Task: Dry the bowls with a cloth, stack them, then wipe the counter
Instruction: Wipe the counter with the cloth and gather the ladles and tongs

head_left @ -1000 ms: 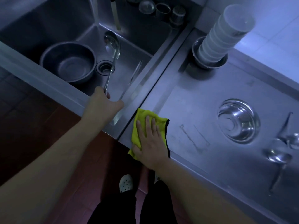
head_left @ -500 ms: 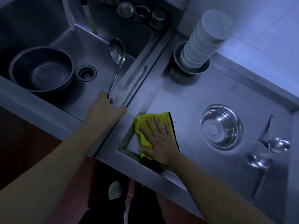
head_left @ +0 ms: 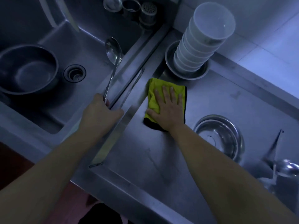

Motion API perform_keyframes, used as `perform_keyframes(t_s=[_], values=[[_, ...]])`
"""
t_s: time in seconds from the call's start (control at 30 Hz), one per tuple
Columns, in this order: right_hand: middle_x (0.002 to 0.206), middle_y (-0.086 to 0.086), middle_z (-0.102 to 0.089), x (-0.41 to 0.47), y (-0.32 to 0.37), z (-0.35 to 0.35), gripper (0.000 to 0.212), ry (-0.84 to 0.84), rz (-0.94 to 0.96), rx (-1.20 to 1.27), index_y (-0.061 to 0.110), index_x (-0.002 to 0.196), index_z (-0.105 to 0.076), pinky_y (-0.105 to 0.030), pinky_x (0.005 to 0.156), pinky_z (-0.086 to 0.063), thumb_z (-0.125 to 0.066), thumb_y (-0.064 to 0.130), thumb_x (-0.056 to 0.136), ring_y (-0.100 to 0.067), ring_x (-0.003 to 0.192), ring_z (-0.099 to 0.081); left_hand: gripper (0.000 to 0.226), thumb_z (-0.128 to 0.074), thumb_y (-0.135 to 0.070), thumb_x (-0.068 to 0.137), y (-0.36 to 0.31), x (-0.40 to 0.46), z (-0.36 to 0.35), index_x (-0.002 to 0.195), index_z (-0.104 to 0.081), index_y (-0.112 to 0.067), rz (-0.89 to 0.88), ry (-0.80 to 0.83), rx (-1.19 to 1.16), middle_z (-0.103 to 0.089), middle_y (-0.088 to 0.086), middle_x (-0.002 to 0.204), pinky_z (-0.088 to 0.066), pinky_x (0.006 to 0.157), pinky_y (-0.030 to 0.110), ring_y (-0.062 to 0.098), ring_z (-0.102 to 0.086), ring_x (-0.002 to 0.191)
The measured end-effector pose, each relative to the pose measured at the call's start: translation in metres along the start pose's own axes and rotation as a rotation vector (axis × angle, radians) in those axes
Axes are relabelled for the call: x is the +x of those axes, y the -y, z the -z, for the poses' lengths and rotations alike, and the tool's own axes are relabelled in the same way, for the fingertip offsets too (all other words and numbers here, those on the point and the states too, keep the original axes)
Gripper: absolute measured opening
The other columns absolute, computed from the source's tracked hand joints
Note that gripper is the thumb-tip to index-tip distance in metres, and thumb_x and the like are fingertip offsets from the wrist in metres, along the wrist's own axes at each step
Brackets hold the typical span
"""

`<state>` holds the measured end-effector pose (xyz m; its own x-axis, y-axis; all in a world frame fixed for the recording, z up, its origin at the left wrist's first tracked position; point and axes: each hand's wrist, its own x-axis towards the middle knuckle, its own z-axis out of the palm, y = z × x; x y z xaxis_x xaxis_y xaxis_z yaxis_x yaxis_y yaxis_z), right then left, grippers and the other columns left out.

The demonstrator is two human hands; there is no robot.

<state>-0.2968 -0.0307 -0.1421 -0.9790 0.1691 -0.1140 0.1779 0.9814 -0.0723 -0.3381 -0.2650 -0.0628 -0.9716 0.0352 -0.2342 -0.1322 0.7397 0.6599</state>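
A folded yellow cloth [head_left: 152, 94] with a dark edge lies flat on the steel counter [head_left: 145, 159]. My right hand [head_left: 168, 109] presses on it with straight, spread fingers. Just behind the cloth, a tall stack of white bowls [head_left: 202, 44] leans in a metal dish [head_left: 186, 74] at the counter's back corner. My left hand [head_left: 100, 113] grips the raised rim between sink and counter, its fingers curled over the edge beside a ladle's handle.
In the sink [head_left: 90, 88] on the left sit a large metal bowl [head_left: 27, 70], a ladle [head_left: 113, 52] and the drain [head_left: 74, 73]. A steel bowl [head_left: 220, 136] sits on the counter's right, ladles [head_left: 284, 168] beyond it. Small metal containers [head_left: 131, 5] stand behind the sink.
My right hand has slid the cloth away from the counter's front edge toward the stack of bowls. My left hand has stayed on the sink rim.
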Motion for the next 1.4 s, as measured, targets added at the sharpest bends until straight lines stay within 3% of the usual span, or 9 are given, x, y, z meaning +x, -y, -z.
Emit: perform_keyframes(t_s=[0.2,0.4,0.57,0.73,0.87,0.97,1.17,1.27,1.4], values=[[0.161,-0.005,-0.001,-0.011,-0.035,0.002,0.083,0.008,-0.188,0.016,0.031,0.152,-0.008,-0.054,0.115,0.006,-0.02,0.075,0.083,-0.031,0.146,0.005,0.04,-0.057,-0.048,0.055,-0.006,-0.008,-0.004,0.077,-0.04,-0.02,-0.011,0.031,0.016,-0.05,-0.001,0.066,-0.031,0.046,0.026,0.016,-0.051,0.056],[0.16,-0.012,-0.008,-0.073,0.009,-0.007,0.078,-0.017,-0.365,0.026,0.029,0.152,-0.011,-0.055,0.116,0.001,-0.021,0.07,0.086,-0.037,0.145,-0.002,0.039,-0.057,-0.047,0.054,0.002,-0.024,0.011,0.077,-0.038,-0.021,-0.007,0.085,-0.039,-0.05,-0.001,0.068,-0.036,0.047,0.027,0.018,-0.051,0.057],[0.16,-0.01,-0.009,-0.137,0.071,-0.015,0.074,0.012,-0.299,0.019,0.031,0.151,-0.016,-0.054,0.116,0.004,-0.019,0.066,0.086,-0.036,0.146,-0.002,0.042,-0.059,-0.045,0.055,0.008,-0.041,0.03,0.08,-0.039,-0.019,-0.04,0.139,-0.048,-0.048,-0.001,0.07,-0.039,0.046,0.028,0.019,-0.049,0.056],[0.158,-0.01,-0.013,-0.181,0.123,-0.017,0.064,0.039,-0.07,0.092,0.033,0.149,-0.02,-0.059,0.115,-0.003,-0.031,0.053,0.089,-0.038,0.145,-0.006,0.04,-0.059,-0.046,0.055,0.009,-0.061,0.045,0.076,-0.038,-0.021,-0.086,0.155,-0.038,-0.047,-0.001,0.069,-0.032,0.046,0.025,0.017,-0.047,0.056],[0.154,0.004,0.014,-0.211,0.129,-0.02,0.059,0.145,0.062,0.187,0.04,0.147,-0.008,-0.049,0.113,0.021,-0.036,0.05,0.096,-0.028,0.14,0.026,0.04,-0.069,-0.04,0.066,0.004,-0.076,0.046,0.075,-0.037,-0.019,-0.152,0.197,-0.036,-0.044,0.0,0.07,-0.032,0.049,0.027,0.017,-0.045,0.058],[0.152,0.01,0.017,-0.237,0.111,-0.017,0.058,0.188,0.051,0.186,0.045,0.143,-0.004,-0.039,0.108,0.029,-0.037,0.054,0.096,-0.021,0.139,0.028,0.041,-0.071,-0.036,0.072,-0.003,-0.086,0.043,0.086,-0.041,-0.012,-0.184,0.211,-0.028,-0.043,-0.002,0.071,-0.031,0.047,0.026,0.015,-0.044,0.057],[0.151,0.009,0.027,-0.298,0.037,-0.004,0.072,0.285,-0.282,0.143,0.041,0.141,0.015,-0.038,0.111,0.021,-0.037,0.058,0.094,-0.018,0.141,0.026,0.037,-0.068,-0.035,0.071,-0.015,-0.104,0.038,0.089,-0.043,-0.014,-0.214,0.289,-0.012,-0.048,0.0,0.075,-0.031,0.048,0.024,0.015,-0.048,0.061],[0.156,0.005,0.024,-0.329,0.008,0.003,0.074,0.348,-0.482,0.152,0.035,0.146,0.014,-0.043,0.114,0.014,-0.035,0.057,0.096,-0.019,0.141,0.027,0.038,-0.068,-0.033,0.072,-0.017,-0.11,0.036,0.092,-0.044,-0.011,-0.23,0.303,0.0,-0.048,0.0,0.074,-0.03,0.048,0.024,0.014,-0.047,0.062],[0.158,-0.004,0.019,-0.343,0.017,0.008,0.069,0.357,-0.583,0.138,0.031,0.15,0.009,-0.046,0.115,0.01,-0.031,0.054,0.098,-0.027,0.144,0.02,0.038,-0.068,-0.033,0.073,-0.015,-0.114,0.039,0.091,-0.043,-0.011,-0.217,0.308,-0.004,-0.046,-0.001,0.074,-0.029,0.048,0.024,0.013,-0.046,0.061]])
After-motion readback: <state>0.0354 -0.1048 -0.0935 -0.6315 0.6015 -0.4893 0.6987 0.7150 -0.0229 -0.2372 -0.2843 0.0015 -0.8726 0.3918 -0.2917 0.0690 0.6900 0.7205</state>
